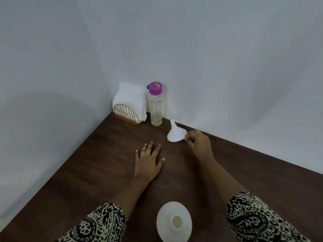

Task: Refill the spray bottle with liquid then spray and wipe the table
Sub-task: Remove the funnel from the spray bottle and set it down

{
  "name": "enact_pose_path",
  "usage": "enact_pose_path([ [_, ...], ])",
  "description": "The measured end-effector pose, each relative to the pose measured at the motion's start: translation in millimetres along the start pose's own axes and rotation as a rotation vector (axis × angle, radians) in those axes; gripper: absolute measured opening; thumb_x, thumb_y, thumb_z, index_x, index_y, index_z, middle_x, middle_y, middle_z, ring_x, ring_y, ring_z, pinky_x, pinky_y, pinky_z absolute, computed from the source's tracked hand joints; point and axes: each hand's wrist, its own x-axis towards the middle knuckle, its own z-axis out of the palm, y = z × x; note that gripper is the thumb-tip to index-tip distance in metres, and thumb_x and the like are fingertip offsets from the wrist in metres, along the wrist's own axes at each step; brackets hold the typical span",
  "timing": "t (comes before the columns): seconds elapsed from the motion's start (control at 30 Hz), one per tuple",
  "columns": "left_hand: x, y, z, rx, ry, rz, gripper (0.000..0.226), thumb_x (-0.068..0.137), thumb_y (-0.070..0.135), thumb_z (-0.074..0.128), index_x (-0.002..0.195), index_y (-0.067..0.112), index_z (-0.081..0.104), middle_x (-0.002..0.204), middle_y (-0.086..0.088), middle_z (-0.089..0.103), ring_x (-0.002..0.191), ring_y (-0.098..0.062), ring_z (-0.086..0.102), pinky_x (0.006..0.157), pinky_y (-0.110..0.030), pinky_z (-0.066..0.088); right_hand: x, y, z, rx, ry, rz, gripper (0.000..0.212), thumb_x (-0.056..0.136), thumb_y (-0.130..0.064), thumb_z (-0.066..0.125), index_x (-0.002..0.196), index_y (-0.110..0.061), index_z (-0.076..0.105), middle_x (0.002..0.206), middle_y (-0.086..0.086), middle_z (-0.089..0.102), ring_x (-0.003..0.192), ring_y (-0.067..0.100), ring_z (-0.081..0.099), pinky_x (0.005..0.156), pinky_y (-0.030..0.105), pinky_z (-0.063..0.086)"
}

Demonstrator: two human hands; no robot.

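Hazard: the funnel [173, 134] is held only by a thin tab at its rim, pinched between the thumb and fingertips of the right hand [197, 142]. Such a light piece could twist or slip while being carried, and a stem set crooked would probably send liquid onto the table [104, 172]. The spray bottle [174, 221] stands uncapped and unsupported, well apart from the clear bottle [156, 105] at the person's edge. A sleeve or forearm passing over it could tip it. The left hand [148, 159] lies flat on the wood, fingers spread and holding nothing, between the clear bottle and the spray bottle. The funnel lies on its side just right of the clear bottle and nearer the person. It is white, smooth plastic, a cone with a narrow stem. The clear bottle is a tall transparent cylinder with a magenta cap and a shallow layer of pale yellow liquid. The spray bottle is opaque white and rounded. Just left of the clear bottle, a gold wire napkin holder [128, 115] carries soft white napkins [130, 96]. The table is dark, grained wood.
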Motion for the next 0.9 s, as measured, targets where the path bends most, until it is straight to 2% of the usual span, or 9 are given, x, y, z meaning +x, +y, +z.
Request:
enact_pose_path([
  [0.27, -1.4, -5.8, 13.3, 0.078, 0.067, 0.033, 0.065, 0.089, 0.06, 0.012, 0.15, 0.039, 0.014, 0.16, 0.002, 0.014, 0.148, -0.019, 0.007, 0.117, -0.048, 0.004, 17.0, 33.1, 21.9, -0.038, -0.023, 0.091, 0.012, 0.081, -0.001, 0.067, 0.092, -0.005, 0.07, 0.096, 0.008, 0.07, 0.087, 0.023, 0.064, 0.079, 0.023, 0.042],
  [0.4, 0.2, -6.3, 15.9, 0.07, 0.079, 0.03, 0.065, 0.089, 0.06, 0.012, 0.15, 0.039, 0.018, 0.16, 0.002, 0.017, 0.147, -0.019, 0.008, 0.117, -0.048, 0.004, 15.6, 41.8, 25.0, -0.069, -0.023, 0.129, 0.016, 0.082, 0.001, 0.062, 0.093, -0.006, 0.071, 0.098, 0.008, 0.07, 0.093, 0.025, 0.063, 0.081, 0.025, 0.041],
  [0.47, 0.7, -5.6, 15.9, 0.058, 0.085, 0.032, 0.066, 0.088, 0.06, 0.013, 0.15, 0.038, 0.02, 0.159, 0.002, 0.019, 0.147, -0.02, 0.01, 0.117, -0.049, 0.004, 15.1, 39.7, 24.8, -0.044, -0.013, 0.164, 0.018, 0.08, 0.003, 0.059, 0.089, -0.008, 0.071, 0.095, 0.007, 0.07, 0.095, 0.026, 0.061, 0.08, 0.026, 0.041],
  [0.53, 0.5, -5.6, 15.5, 0.047, 0.091, 0.033, 0.067, 0.087, 0.061, 0.012, 0.15, 0.038, 0.021, 0.159, 0.001, 0.02, 0.147, -0.02, 0.011, 0.117, -0.049, 0.005, 14.6, 34.5, 26.6, 0.007, 0.0, 0.195, 0.018, 0.079, -0.002, 0.058, 0.093, -0.009, 0.068, 0.097, 0.006, 0.067, 0.097, 0.027, 0.058, 0.078, 0.027, 0.039],
  [0.57, 0.1, -5.4, 14.9, 0.05, 0.089, 0.034, 0.068, 0.087, 0.061, 0.01, 0.15, 0.038, 0.021, 0.159, 0.001, 0.02, 0.147, -0.02, 0.01, 0.117, -0.049, 0.004, 14.5, 31.1, 28.1, 0.034, 0.001, 0.191, 0.022, 0.079, -0.007, 0.06, 0.1, -0.009, 0.066, 0.1, 0.007, 0.066, 0.099, 0.028, 0.057, 0.079, 0.027, 0.038],
  [0.63, -0.7, -5.2, 14.1, 0.058, 0.084, 0.032, 0.068, 0.086, 0.061, 0.008, 0.15, 0.038, 0.019, 0.159, 0.002, 0.019, 0.147, -0.019, 0.009, 0.117, -0.049, 0.004, 16.0, 24.7, 33.3, 0.06, -0.04, 0.181, 0.044, 0.077, -0.025, 0.066, 0.118, -0.009, 0.059, 0.111, 0.009, 0.063, 0.106, 0.03, 0.055, 0.084, 0.032, 0.042],
  [0.73, -1.2, -5.8, 13.8, 0.06, 0.078, 0.03, 0.067, 0.087, 0.061, 0.009, 0.15, 0.039, 0.018, 0.16, 0.002, 0.017, 0.147, -0.019, 0.008, 0.117, -0.049, 0.003, 22.1, 14.6, 41.8, -0.075, -0.115, 0.232, 0.07, 0.074, -0.05, 0.071, 0.132, -0.018, 0.049, 0.13, 0.005, 0.054, 0.12, 0.027, 0.047, 0.093, 0.043, 0.042],
  [0.8, -1.8, -6.5, 13.5, 0.053, 0.078, 0.031, 0.064, 0.09, 0.06, 0.014, 0.15, 0.039, 0.019, 0.16, 0.002, 0.017, 0.148, -0.019, 0.007, 0.117, -0.048, 0.003, 30.8, 9.5, 43.6, -0.153, -0.149, 0.274, 0.073, 0.074, -0.05, 0.072, 0.135, -0.022, 0.045, 0.136, 0.004, 0.048, 0.125, 0.027, 0.042, 0.097, 0.045, 0.037],
  [0.9, -2.0, -5.9, 13.5, 0.045, 0.074, 0.034, 0.058, 0.096, 0.056, 0.026, 0.15, 0.038, 0.019, 0.16, 0.002, 0.016, 0.148, -0.019, 0.006, 0.117, -0.048, 0.001, 46.2, 7.2, 38.2, -0.125, -0.259, 0.326, 0.074, 0.074, -0.043, 0.075, 0.138, -0.024, 0.042, 0.141, 0.0, 0.044, 0.13, 0.026, 0.037, 0.1, 0.047, 0.034],
])
